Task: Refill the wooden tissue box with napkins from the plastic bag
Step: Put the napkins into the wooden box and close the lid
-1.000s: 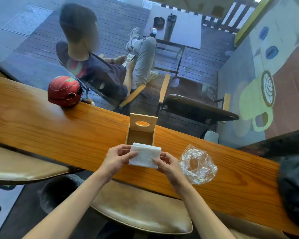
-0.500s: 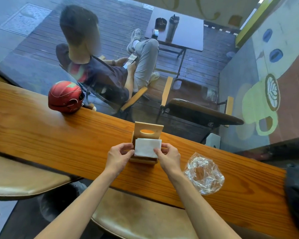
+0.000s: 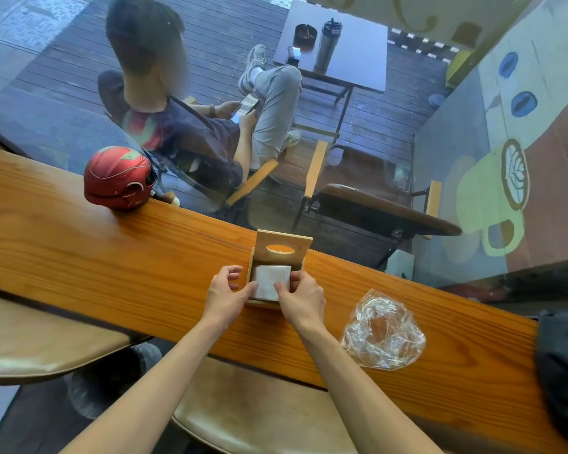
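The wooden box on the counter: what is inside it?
A stack of white napkins sits inside the wooden box, pressed by both thumbs. The box walls and thumbs hide how deep it goes.

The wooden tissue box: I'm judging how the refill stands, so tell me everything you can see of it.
The wooden tissue box is pale, plain wood, with an upright panel pierced by an oval slot and low side walls. It stands on the wooden counter near the window. A white napkin stack sits inside it, pressed by the left hand and right hand.
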